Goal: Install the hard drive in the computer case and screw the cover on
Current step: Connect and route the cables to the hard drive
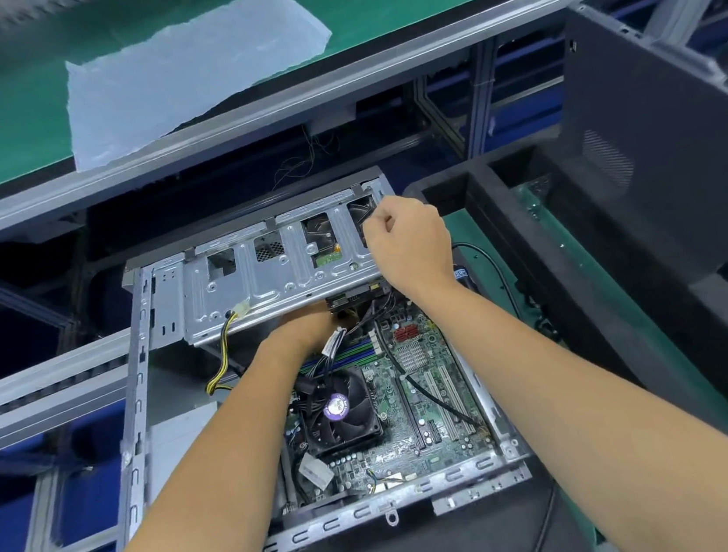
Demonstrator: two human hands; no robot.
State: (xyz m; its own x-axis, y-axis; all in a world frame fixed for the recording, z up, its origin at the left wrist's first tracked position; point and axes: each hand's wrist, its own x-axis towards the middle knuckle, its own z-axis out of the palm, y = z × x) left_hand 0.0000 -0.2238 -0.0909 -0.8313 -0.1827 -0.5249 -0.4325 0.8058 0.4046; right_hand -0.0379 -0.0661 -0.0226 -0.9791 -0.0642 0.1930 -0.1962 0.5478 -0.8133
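An open grey computer case lies flat in front of me, with its motherboard and CPU fan exposed. A metal drive cage spans the far end of the case. The hard drive sits under the cage's right end, and only its connector edge and green board show. My left hand reaches under the cage beside the drive's connector, with its fingers hidden. My right hand rests on the cage's right end with curled fingers; what it holds, if anything, is hidden. The dark case cover leans upright at the right.
A green bench top with a clear plastic sheet runs across the back. Black foam trays sit right of the case. Yellow and black power cables hang from the cage at the left. A black cable runs along the case's right side.
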